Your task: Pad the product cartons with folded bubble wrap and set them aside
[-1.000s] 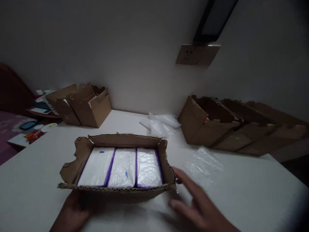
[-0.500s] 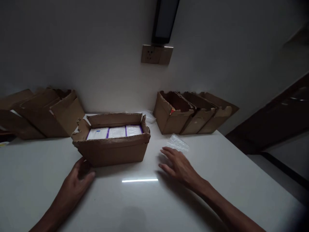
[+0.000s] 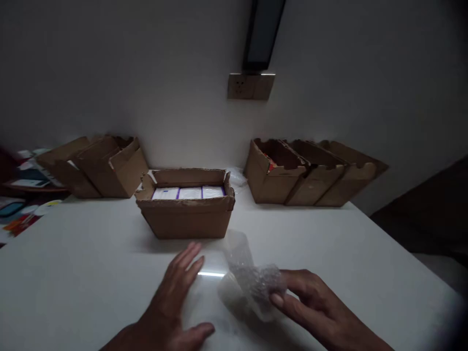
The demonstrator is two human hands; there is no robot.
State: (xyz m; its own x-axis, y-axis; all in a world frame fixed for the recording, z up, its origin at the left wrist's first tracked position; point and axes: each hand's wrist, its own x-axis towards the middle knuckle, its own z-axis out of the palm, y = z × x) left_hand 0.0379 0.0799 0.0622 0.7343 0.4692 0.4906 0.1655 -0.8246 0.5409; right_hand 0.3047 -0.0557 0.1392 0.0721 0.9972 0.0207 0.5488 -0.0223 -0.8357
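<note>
While the right hand (image 3: 314,304) pinches a crumpled sheet of bubble wrap (image 3: 252,282) between thumb and fingertips, the left hand (image 3: 175,297) lies flat with spread, released fingers just beside it, probably steadying the table (image 3: 91,273), short of the box (image 3: 186,217).

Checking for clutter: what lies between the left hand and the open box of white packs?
Only bare white table between left hand and box, in the head view.
</note>
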